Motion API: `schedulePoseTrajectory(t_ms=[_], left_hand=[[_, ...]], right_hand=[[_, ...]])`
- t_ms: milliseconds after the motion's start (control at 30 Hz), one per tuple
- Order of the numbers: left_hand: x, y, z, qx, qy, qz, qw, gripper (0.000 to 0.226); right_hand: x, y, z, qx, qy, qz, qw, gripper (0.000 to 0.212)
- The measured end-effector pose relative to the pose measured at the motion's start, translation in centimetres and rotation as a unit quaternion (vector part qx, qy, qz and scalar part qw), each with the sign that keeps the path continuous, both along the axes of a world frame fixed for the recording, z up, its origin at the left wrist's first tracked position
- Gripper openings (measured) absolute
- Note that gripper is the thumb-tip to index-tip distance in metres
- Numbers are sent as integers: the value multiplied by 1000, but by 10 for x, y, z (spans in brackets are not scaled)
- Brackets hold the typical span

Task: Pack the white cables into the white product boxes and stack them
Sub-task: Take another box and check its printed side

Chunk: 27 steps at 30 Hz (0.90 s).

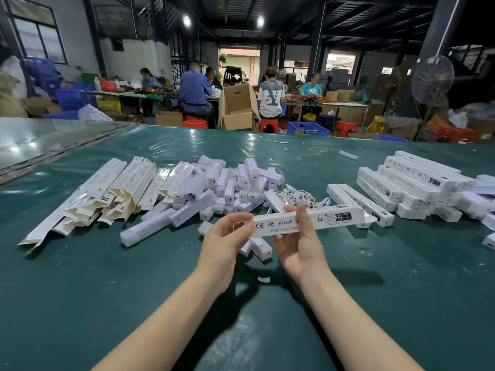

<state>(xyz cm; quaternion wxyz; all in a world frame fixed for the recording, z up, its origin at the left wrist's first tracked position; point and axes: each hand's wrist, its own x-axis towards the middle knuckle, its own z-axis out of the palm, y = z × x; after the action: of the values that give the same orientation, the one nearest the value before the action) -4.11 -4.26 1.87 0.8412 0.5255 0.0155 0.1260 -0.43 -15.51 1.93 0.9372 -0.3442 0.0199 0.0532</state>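
Both hands hold one long white product box (321,219) level above the green table (107,277), printed side up. Left hand (222,245) grips the box's left end, fingers curled round it. Right hand (300,247) clamps its middle, thumb on top, fingers under. White cables (297,195) lie in a loose tangle just behind the box. Heap of small white units (230,183) behind-left of the box. Flat empty boxes (120,188) further left of the box. Packed boxes (417,183) stacked crosswise behind-right of it, two loose ones (359,199) nearest its right end.
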Motion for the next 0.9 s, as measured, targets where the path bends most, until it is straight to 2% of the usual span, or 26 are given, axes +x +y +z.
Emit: schedulePoseTrajectory(t_ms=[167, 267, 367, 500, 667, 833, 900], left_hand=[[1, 1, 0, -69, -7, 0, 998, 25], [1, -2, -2, -27, -11, 50, 998, 26], [0, -3, -3, -40, -14, 104, 994, 28], [-1, -7, -1, -15, 9, 125, 992, 26], [-5, -9, -2, 89, 20, 130, 987, 23], [-3, -9, 0, -37, 85, 73, 993, 21], [-2, -4, 1, -56, 98, 73, 991, 20]], right_hand=[[-4, 3, 2, 3, 8, 17, 1000, 23], [-3, 2, 3, 2, 19, 4, 1000, 24], [-3, 4, 2, 8, 24, -8, 1000, 25], [-3, 6, 2, 6, 31, -25, 999, 28], [-2, 3, 4, -4, 46, -65, 997, 23], [-4, 4, 2, -77, -1, -73, 994, 28], [-6, 6, 2, -96, -29, -69, 993, 31]])
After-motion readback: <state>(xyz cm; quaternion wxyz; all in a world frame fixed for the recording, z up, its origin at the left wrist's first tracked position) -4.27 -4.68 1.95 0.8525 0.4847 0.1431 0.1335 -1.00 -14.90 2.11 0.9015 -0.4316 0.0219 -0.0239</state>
